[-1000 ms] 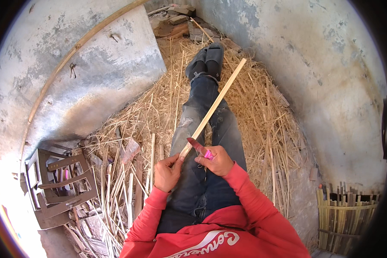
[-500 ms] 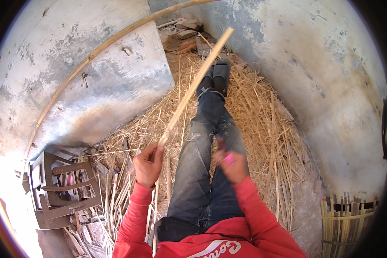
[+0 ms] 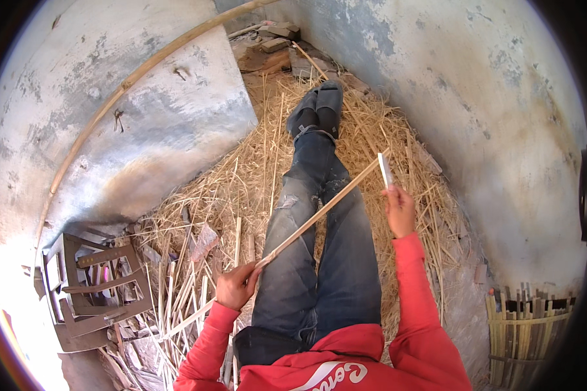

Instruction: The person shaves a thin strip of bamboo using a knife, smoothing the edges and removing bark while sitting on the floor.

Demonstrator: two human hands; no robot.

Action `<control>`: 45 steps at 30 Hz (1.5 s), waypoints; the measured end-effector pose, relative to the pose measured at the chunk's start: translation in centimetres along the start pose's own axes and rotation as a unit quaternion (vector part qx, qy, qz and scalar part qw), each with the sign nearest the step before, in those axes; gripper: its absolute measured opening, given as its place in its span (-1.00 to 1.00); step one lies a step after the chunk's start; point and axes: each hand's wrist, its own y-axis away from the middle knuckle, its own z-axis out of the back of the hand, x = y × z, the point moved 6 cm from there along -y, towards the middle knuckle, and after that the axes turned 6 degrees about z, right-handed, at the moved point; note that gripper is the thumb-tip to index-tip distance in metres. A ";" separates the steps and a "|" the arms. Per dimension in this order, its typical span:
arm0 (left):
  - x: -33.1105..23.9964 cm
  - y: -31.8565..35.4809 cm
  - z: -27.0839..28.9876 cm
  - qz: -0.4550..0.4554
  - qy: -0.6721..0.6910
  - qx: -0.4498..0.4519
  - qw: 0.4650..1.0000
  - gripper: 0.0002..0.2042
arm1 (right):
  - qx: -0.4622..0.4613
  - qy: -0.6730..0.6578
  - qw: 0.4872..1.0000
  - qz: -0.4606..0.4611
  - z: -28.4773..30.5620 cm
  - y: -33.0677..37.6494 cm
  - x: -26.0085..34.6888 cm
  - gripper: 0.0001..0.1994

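Observation:
My left hand (image 3: 237, 287) is closed around a long, pale bamboo strip (image 3: 319, 214). The strip slants across my outstretched legs, from beside my left forearm up to the far right. At its far end the bright blade of a knife (image 3: 385, 171) lies close to the tip; whether the two touch I cannot tell. My right hand (image 3: 400, 210) grips this knife, its handle hidden in my fingers and the blade pointing away from me.
Straw and shavings (image 3: 411, 260) cover the floor around my legs. A brown frame (image 3: 104, 287) stands at the left, a slatted bamboo basket (image 3: 525, 332) at the right. Pale walls rise on both sides, with a long bent pole (image 3: 125, 85) at the left. Bricks (image 3: 277, 44) lie far off.
The bamboo strip has swung down to the right, from steep to slanting across my legs. My right hand has moved right and away, and the knife blade now shows clearly.

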 end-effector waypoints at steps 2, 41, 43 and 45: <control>0.9 1.7 0.3 -0.019 -0.038 -0.015 0.999 -0.87 | 0.002 0.023 0.999 0.034 -2.0 -1.0 1.2 -0.66; 2.1 0.3 -0.9 -0.066 -0.071 -0.018 0.995 -0.89 | 0.126 0.102 0.985 0.057 -8.2 2.0 1.1 -0.42; 1.3 -0.7 -1.6 -0.057 -0.046 -0.038 0.997 -0.91 | 0.113 0.111 0.986 0.052 -8.2 1.5 1.5 -0.44; 1.0 -1.2 -2.1 -0.052 -0.041 -0.047 0.997 -0.90 | 0.146 0.023 0.983 0.113 -11.4 5.7 2.2 -0.48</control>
